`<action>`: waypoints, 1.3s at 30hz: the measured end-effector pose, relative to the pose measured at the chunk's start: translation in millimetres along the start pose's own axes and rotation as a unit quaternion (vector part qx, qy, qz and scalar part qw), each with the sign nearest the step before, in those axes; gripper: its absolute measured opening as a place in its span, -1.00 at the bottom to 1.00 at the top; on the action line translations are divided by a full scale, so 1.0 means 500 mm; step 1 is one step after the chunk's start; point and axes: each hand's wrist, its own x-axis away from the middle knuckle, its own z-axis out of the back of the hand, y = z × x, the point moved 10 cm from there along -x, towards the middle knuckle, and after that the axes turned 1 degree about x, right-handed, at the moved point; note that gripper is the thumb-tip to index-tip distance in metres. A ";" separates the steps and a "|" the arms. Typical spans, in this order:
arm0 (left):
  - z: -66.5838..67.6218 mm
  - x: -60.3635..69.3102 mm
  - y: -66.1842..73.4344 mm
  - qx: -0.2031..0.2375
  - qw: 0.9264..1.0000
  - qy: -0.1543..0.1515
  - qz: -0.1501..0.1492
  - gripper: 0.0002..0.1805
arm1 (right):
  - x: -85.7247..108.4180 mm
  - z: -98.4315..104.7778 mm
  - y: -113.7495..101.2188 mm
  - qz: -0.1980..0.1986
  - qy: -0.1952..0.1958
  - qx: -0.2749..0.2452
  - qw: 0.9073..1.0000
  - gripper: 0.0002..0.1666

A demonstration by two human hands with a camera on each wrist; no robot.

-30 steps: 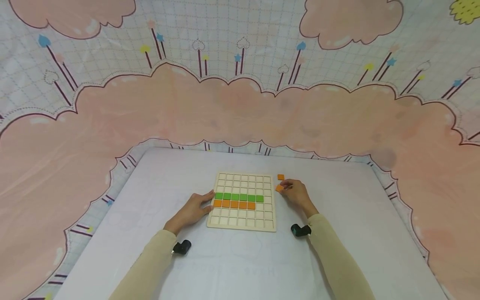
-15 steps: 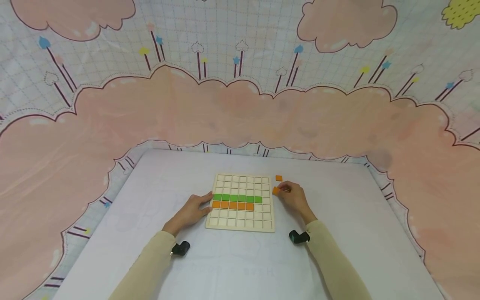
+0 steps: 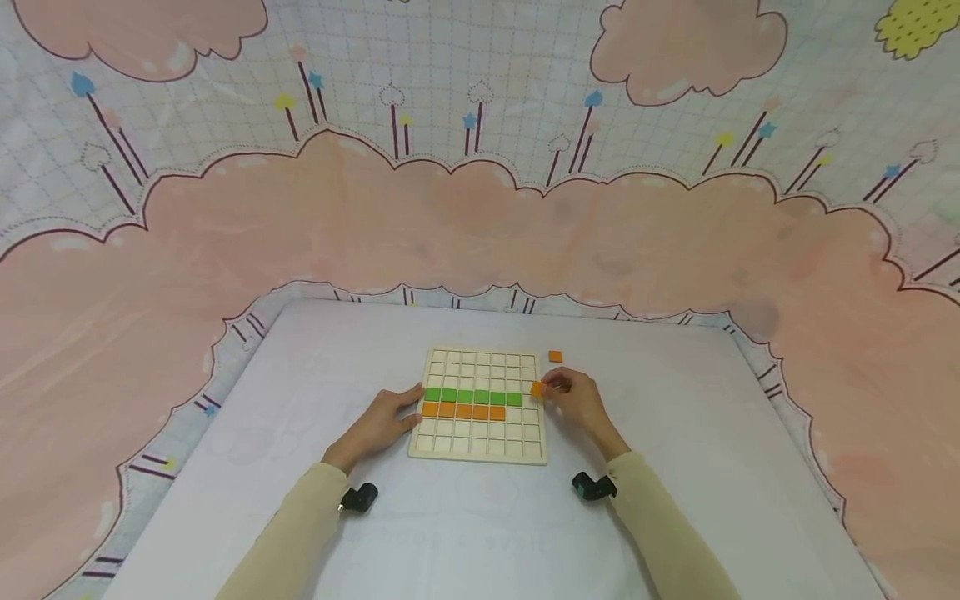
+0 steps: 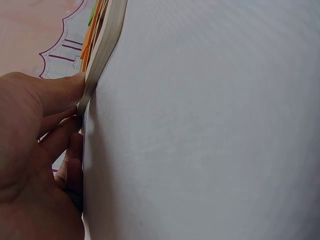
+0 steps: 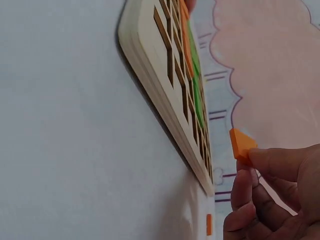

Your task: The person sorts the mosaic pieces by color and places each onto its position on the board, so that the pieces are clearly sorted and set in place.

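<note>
A pale wooden grid board lies flat on the white table, carrying a row of green square tiles and, nearer, a row of orange ones. My left hand touches the board's left edge with thumb and forefinger spread apart; in the left wrist view its thumb rests at the board's side. Between the thumb and fingertips of my right hand is pinched an orange square tile, raised over the board's right edge. Behind that hand, one more orange tile lies on the table.
White cloth covers the table. A patterned curtain with pink clouds rises behind it and along the sides. Black wrist devices sit below both hands, near the sleeve cuffs.
My right hand has carried the pinched orange tile leftward and slightly nearer, from the table beside the board to over its right edge. The left hand stays at the board's left edge.
</note>
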 end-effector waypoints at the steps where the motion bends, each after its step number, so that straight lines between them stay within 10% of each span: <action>1: 0.000 0.000 0.000 -0.002 1.000 0.001 -0.002 -0.38 | 0.003 -0.003 -0.001 -0.001 -0.002 -0.002 1.000 -0.86; 39: 0.002 0.001 0.003 0.006 1.000 0.006 -0.008 -0.37 | 0.047 -0.076 -0.034 0.047 -0.029 -0.003 0.998 -0.93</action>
